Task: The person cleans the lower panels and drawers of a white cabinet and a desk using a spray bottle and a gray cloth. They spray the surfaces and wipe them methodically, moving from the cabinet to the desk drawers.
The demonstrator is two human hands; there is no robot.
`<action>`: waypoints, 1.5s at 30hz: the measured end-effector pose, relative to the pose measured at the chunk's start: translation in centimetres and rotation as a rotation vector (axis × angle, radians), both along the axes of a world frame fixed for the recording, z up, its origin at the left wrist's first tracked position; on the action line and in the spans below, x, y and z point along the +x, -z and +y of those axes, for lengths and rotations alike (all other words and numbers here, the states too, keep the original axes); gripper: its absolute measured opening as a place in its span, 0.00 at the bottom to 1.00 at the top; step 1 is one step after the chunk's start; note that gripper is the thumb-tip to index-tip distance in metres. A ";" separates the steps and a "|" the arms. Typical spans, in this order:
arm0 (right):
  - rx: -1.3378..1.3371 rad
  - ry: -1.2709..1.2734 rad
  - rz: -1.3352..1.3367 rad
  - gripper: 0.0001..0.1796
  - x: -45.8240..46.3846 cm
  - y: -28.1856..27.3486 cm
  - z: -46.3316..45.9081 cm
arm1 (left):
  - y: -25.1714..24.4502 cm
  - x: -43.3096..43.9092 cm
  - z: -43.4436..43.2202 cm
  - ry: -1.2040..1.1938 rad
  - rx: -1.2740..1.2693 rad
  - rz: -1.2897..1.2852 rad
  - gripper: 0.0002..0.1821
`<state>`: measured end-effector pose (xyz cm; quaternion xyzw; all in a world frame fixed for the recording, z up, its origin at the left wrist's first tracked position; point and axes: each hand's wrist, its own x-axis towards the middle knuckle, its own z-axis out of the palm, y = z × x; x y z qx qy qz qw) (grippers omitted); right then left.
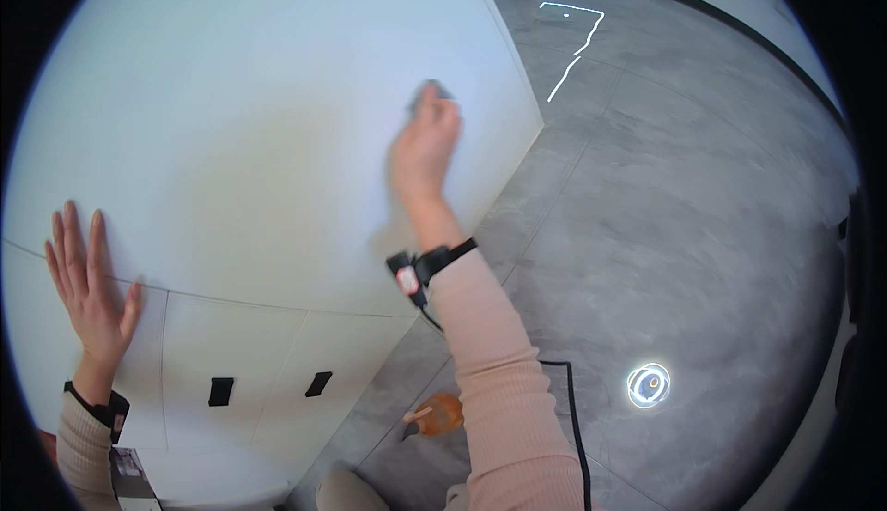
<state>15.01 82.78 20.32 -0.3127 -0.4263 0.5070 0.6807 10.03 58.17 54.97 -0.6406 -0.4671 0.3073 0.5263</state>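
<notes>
My right hand (426, 154) is pressed near the right part of a white wall (277, 95), its fingers closed around a small dark grey object (433, 85). Motion blur and the fingers hide what that object is. Far to the left, my left hand (90, 303) rests on the wall with its fingers spread, across a thin horizontal seam. It holds nothing. Both wrists carry black strapped devices, the right one (435, 265) with a cable.
Below, an orange spray bottle (442, 414) is on the grey floor (658, 234), partly behind my right forearm. A black cable (575, 428) runs beside that arm. Two black rectangular plates (221, 392) sit on the lower wall. Bright light reflections (648, 385) show on the floor.
</notes>
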 end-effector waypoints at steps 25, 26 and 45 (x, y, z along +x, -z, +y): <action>0.522 0.044 -0.115 0.10 1.7 -7.1 -5.3 | 0.3 0.5 -0.9 -0.041 0.047 -0.158 0.41; 0.536 0.045 -0.041 0.11 1.3 -6.7 -4.8 | 0.3 0.5 -1.0 -0.046 0.046 -0.165 0.41; -0.066 0.305 -0.053 0.10 0.4 -0.7 -1.7 | 0.1 0.6 -1.6 -0.118 0.075 -0.260 0.43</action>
